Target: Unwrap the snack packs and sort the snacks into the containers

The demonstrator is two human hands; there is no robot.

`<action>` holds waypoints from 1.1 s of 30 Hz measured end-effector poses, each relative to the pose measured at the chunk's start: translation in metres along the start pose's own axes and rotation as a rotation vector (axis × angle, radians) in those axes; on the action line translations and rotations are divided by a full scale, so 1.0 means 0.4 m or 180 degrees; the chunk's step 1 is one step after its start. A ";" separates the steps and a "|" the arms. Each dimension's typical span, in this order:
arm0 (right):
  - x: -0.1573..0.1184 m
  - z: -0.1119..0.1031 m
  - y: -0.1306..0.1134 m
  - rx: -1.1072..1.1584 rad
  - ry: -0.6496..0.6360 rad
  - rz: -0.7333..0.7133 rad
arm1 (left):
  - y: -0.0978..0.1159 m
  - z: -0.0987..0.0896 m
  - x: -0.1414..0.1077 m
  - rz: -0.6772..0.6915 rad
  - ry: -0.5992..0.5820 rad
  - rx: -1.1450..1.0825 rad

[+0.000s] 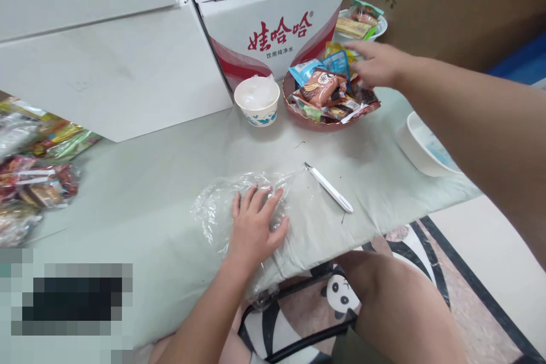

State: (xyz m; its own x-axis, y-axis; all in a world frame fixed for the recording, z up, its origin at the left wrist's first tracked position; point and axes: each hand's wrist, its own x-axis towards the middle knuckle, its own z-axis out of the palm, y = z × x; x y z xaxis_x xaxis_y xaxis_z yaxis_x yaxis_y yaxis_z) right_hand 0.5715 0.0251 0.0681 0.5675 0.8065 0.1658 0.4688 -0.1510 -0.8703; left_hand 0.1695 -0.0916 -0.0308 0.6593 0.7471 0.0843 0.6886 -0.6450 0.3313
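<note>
My left hand (256, 227) lies with its fingers spread on a clear plastic bag (213, 210) on the pale green tablecloth. My right hand (373, 63) reaches to the back right edge of a reddish bowl (309, 119) heaped with wrapped snacks (322, 88). Its fingertips are at a yellow packet (335, 50), partly blurred, and whether they grip anything is unclear. Left of the bowl stands a paper cup (258, 105) with white, translucent plastic inside. A white pen-like tool (329, 187) with a dark tip lies to the right of my left hand.
White cartons (273, 28) stand along the back. Bagged snacks (38, 176) lie at the far left. Behind the bowl is a white dish (381, 27) of packets. A white tub (420, 145) sits under my right forearm, near the table's right edge. A brown carton (447, 17) stands behind.
</note>
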 end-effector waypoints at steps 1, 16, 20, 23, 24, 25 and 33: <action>-0.022 -0.009 -0.013 -0.0102 0.0133 0.0061 | 0.001 0.000 0.000 -0.0022 -0.0001 -0.0018; -0.797 0.253 -0.050 -0.0051 -0.0307 -0.0802 | 0.030 0.006 -0.009 -0.0030 -0.0144 0.0123; -0.778 0.288 0.018 -0.0026 -0.0300 -0.0356 | 0.029 -0.001 -0.009 -0.0219 0.0248 -0.0123; -0.754 0.285 0.044 0.0210 -0.0315 -0.0304 | -0.022 -0.029 -0.002 -0.0349 0.1137 -0.0453; -0.751 0.282 0.046 0.0298 -0.0334 -0.0326 | -0.046 -0.042 0.000 -0.0437 0.1448 -0.0509; -0.749 0.280 0.045 0.0391 -0.0352 -0.0363 | -0.071 -0.055 0.001 -0.0512 0.1696 -0.0523; -0.749 0.279 0.027 0.1226 -0.0988 -0.1089 | -0.171 -0.118 0.001 -0.1171 0.0756 -0.1352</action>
State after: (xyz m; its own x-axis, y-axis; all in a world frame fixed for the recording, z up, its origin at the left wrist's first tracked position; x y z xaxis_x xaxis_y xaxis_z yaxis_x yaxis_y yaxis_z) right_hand 0.3311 -0.1546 -0.0427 0.1765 0.9107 0.3734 0.2780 0.3178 -0.9065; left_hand 0.1085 -0.0395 -0.0091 0.2821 0.9557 0.0841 0.6455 -0.2539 0.7203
